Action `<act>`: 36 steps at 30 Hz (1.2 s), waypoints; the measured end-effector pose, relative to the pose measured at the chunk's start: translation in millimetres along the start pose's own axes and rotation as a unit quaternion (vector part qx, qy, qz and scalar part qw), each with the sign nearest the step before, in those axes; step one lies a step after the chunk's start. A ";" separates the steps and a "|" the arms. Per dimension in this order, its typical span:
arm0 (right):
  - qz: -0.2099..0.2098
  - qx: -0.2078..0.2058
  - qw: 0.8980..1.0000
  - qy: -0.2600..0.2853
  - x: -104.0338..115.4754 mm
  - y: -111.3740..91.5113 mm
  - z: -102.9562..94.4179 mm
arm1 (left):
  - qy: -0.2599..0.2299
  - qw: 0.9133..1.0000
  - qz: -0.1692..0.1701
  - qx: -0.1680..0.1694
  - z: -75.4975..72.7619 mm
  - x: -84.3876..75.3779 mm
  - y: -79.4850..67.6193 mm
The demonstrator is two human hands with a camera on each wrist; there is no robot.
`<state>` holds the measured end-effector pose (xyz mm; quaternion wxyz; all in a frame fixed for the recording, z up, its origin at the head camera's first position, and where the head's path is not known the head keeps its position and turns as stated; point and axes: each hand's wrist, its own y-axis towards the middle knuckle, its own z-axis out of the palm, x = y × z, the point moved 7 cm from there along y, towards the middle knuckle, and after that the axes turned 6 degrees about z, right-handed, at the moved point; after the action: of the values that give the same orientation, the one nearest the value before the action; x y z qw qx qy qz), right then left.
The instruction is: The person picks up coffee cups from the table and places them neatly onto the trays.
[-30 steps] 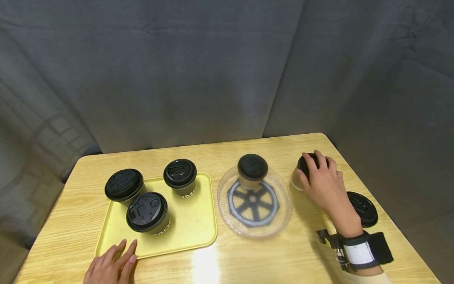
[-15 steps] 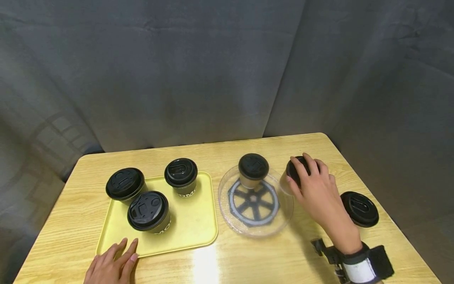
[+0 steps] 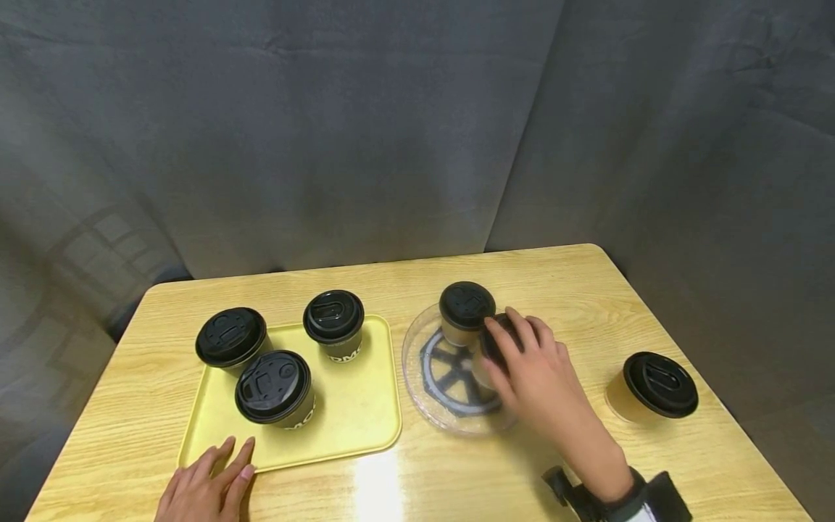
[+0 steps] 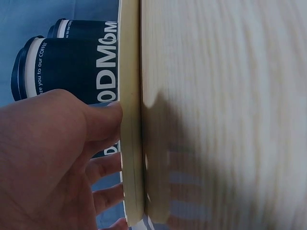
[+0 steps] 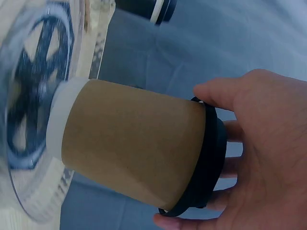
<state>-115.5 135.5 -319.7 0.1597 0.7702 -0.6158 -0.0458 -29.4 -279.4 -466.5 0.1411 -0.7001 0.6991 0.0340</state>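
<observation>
My right hand (image 3: 541,377) grips a paper coffee cup (image 5: 134,143) by its black lid, fingers spread round the lid's rim. This cup has a brown sleeve and white base, and it is over the clear round turntable (image 3: 417,395) with its dark spoked centre. Beside it on the turntable's far side stands another black-lidded cup (image 3: 467,308). My left hand (image 3: 204,487) rests its fingertips on the near edge of the yellow tray (image 3: 352,417). In the left wrist view the thumb and fingers touch the tray's rim.
Three dark cups stand on the tray: a left one (image 3: 230,339), a front one (image 3: 274,388) and a back one (image 3: 333,319). Another brown cup (image 3: 655,384) with a black lid stands near the table's right edge. A grey curtain (image 3: 365,145) hangs behind the table.
My right hand has carried the cup leftward and nearer, from the table right of the turntable to over it. My left hand stays on the tray edge.
</observation>
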 end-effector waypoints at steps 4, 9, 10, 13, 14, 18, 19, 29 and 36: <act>-0.015 0.009 1.000 0.008 13.8 -3.0 6.3 | 0.002 1.000 -0.003 0.009 0.5 0.4 0.0; -0.034 0.018 0.999 0.006 27.8 -7.1 17.1 | 0.002 1.000 -0.008 0.018 1.1 0.9 0.5; -0.038 0.020 0.999 0.006 30.1 -7.9 19.2 | 0.002 1.000 -0.008 0.018 1.2 1.0 0.4; -0.048 0.021 0.999 0.006 36.1 -10.0 24.2 | 0.002 1.000 -0.006 0.009 0.9 0.8 -0.2; -0.052 0.019 0.998 0.007 37.9 -10.4 25.2 | 0.003 1.000 -0.003 0.002 0.4 0.6 -0.5; -0.060 0.014 0.998 0.008 43.5 -10.8 27.9 | 0.003 1.000 0.009 -0.023 -1.0 -0.7 -1.9; -0.062 0.012 0.998 0.008 44.6 -10.9 28.3 | 0.003 1.000 0.010 -0.024 -0.9 -0.8 -1.9; -0.081 0.005 0.997 0.004 50.9 -12.6 30.2 | 0.001 1.000 0.001 -0.010 2.3 0.8 -0.8; -0.097 -0.008 0.995 -0.014 55.6 -13.7 31.9 | -0.003 1.000 -0.008 -0.011 2.5 1.5 -1.1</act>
<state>-98.0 78.5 -347.0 0.1519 0.8243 -0.5400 -0.0764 -27.9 -280.2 -469.0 0.1357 -0.7074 0.6924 0.0423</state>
